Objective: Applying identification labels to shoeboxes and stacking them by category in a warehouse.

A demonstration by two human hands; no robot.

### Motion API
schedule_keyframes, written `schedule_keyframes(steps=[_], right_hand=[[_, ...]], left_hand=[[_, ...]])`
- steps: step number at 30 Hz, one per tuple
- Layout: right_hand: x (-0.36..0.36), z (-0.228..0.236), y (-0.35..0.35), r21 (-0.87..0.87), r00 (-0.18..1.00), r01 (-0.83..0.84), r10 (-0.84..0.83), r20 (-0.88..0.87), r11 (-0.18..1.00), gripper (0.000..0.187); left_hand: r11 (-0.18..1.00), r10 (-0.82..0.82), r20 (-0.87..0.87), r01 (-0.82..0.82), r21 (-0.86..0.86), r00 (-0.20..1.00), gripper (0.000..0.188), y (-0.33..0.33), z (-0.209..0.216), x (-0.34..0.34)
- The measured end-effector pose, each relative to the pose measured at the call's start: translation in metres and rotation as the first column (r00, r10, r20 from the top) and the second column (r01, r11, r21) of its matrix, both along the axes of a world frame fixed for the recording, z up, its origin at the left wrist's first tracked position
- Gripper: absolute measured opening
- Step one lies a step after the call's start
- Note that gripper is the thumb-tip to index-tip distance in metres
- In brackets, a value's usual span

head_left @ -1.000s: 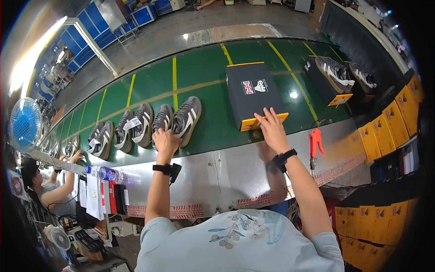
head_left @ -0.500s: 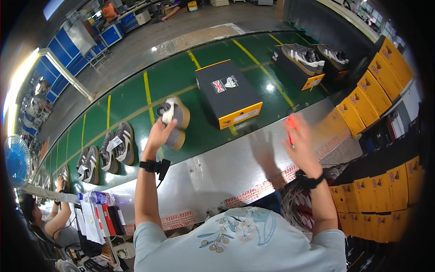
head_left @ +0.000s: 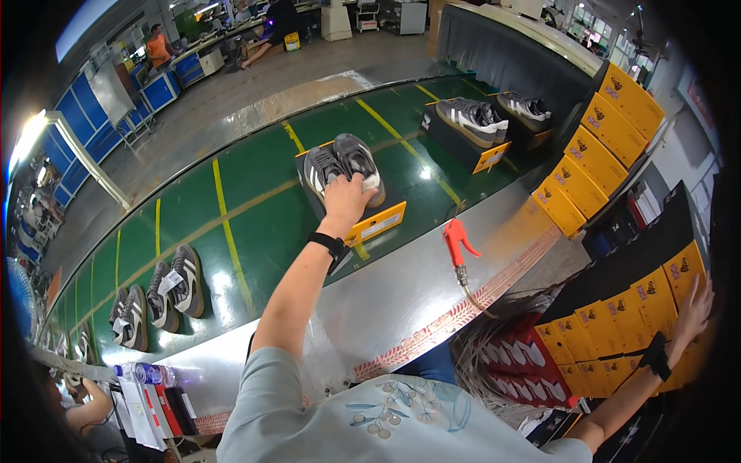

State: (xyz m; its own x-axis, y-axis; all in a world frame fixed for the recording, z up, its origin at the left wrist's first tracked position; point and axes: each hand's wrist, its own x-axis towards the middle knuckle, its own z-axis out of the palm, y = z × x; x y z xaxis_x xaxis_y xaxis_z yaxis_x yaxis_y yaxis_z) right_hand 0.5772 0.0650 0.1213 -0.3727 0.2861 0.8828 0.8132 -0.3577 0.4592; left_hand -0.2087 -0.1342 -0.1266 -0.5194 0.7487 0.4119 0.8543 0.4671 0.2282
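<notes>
At lower right, my right grip point(head_left: 695, 310) touches yellow box ends point(head_left: 620, 312) printed with flags point(head_left: 641, 292); I can't tell its hold. Mid-frame, my left grip point(head_left: 347, 201) clasps grey sneakers point(head_left: 356, 157) atop a dark box point(head_left: 388, 191) bearing a white label point(head_left: 378, 226).

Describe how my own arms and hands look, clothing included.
The left hand and right hand are gloveless, each with a black wristband. Short, pale blue-grey sleeves leave both forearms uncovered.

The shoes point(head_left: 356, 157) look matt and suede-like, the green belt point(head_left: 266, 212) smooth, the metal ledge point(head_left: 397, 297) glossy.
</notes>
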Motion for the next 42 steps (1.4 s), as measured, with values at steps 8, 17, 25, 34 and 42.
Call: schedule_keyframes(steps=[8,17,25,34,42], right_hand=[[-0.001,0.000,-0.016,-0.197,0.955,-0.153,0.094,-0.281,0.968,0.039],[-0.024,0.017,-0.027,-0.210,0.903,-0.232,0.131,-0.409,0.950,0.032],[-0.061,0.012,-0.045,-0.132,0.864,-0.384,0.306,-0.400,0.914,0.029],[-0.248,0.011,-0.170,-0.068,0.319,-0.918,0.625,-0.713,0.390,0.031],[-0.404,-0.068,-0.171,-0.007,-0.046,-0.821,0.078,-0.996,-0.571,0.029]], left_hand=[[0.972,-0.154,0.068,0.139,0.187,0.986,0.043,-0.022,0.006,-0.006],[0.994,-0.033,0.678,-0.050,0.102,0.734,0.103,-0.084,-0.087,-0.008],[0.983,-0.038,0.599,-0.080,0.168,0.800,0.089,-0.062,-0.093,-0.004],[0.700,-0.636,0.561,0.089,0.709,0.530,0.039,-0.101,0.015,0.063],[0.701,-0.710,0.623,-0.404,0.587,-0.328,0.059,-0.202,0.007,0.068]])
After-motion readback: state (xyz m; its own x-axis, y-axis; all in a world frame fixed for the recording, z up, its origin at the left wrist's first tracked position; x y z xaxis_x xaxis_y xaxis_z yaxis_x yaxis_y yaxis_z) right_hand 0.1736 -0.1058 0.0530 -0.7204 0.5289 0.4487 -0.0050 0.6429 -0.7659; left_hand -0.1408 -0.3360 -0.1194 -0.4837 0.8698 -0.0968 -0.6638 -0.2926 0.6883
